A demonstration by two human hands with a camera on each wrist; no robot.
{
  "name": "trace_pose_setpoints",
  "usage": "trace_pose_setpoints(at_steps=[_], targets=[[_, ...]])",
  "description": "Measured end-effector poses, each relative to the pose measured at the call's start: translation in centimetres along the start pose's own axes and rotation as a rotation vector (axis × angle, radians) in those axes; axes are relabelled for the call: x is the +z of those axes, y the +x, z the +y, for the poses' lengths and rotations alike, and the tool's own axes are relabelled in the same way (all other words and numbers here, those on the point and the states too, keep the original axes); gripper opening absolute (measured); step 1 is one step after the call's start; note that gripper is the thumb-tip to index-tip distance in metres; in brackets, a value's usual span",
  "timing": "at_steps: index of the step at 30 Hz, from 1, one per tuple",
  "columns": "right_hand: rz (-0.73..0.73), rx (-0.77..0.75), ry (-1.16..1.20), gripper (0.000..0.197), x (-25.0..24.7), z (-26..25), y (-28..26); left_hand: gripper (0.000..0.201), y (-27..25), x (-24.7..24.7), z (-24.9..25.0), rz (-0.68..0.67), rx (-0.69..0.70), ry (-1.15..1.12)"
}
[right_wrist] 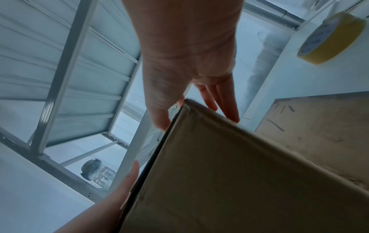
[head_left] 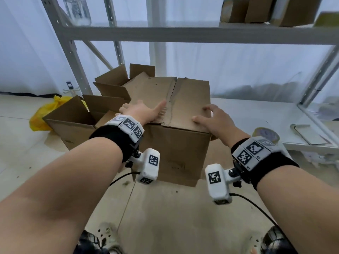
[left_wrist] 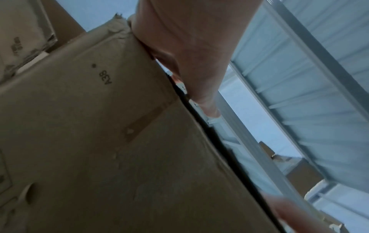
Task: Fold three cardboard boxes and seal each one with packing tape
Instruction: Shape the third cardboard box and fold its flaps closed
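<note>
Cardboard box (head_left: 170, 114) upright on floor before me, flap seam running away from me. My left hand (head_left: 141, 111) and right hand (head_left: 212, 120) press flat on closed flaps, fingers extended, gripping nothing. Right wrist view alone shows tape roll (right_wrist: 331, 39) clearly; box base cut off.

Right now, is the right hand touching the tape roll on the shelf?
Apart. The head view shows the right hand resting on the cardboard box, while the tape roll sits on the low shelf beyond the wrist.
</note>
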State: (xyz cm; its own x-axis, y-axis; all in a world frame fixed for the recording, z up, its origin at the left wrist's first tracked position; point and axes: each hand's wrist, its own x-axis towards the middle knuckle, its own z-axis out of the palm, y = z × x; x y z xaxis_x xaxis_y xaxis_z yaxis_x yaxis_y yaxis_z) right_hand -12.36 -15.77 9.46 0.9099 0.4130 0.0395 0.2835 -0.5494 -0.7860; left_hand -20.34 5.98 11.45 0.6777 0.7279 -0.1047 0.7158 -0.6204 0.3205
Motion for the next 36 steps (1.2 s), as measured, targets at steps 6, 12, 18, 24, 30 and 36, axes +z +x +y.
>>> trace_pose_setpoints(at_steps=[6, 12, 18, 24, 30, 36], targets=[[-0.037, -0.003, 0.084, 0.055, -0.7, 0.2, -0.3, 0.138, 1.9, 0.4, 0.9, -0.13, -0.005, 0.165], [-0.083, -0.043, -0.046, 0.045, -0.5, -0.6, 0.9, 0.142, 2.2, 0.4, 0.3, -0.182, -0.039, 0.124], [0.074, -0.061, -0.348, 0.062, -0.8, -0.4, 5.9, 0.129, 1.1, 1.8, 0.1, -0.167, -0.078, 0.063], [-0.091, -0.021, -0.32, 0.078, -1.5, -0.7, 12.9, 0.123, 1.0, 1.6, -0.9, -0.213, -0.083, 0.023], [-0.17, -0.115, -0.318, 0.096, -1.7, -1.5, 17.1, 0.119, 0.7, 1.2, -2.2, -0.314, -0.158, -0.024], [-0.084, -0.161, -0.318, 0.097, -1.1, -2.0, 17.4, 0.113, -0.4, 2.1, -2.1, -0.276, -0.297, -0.106]])
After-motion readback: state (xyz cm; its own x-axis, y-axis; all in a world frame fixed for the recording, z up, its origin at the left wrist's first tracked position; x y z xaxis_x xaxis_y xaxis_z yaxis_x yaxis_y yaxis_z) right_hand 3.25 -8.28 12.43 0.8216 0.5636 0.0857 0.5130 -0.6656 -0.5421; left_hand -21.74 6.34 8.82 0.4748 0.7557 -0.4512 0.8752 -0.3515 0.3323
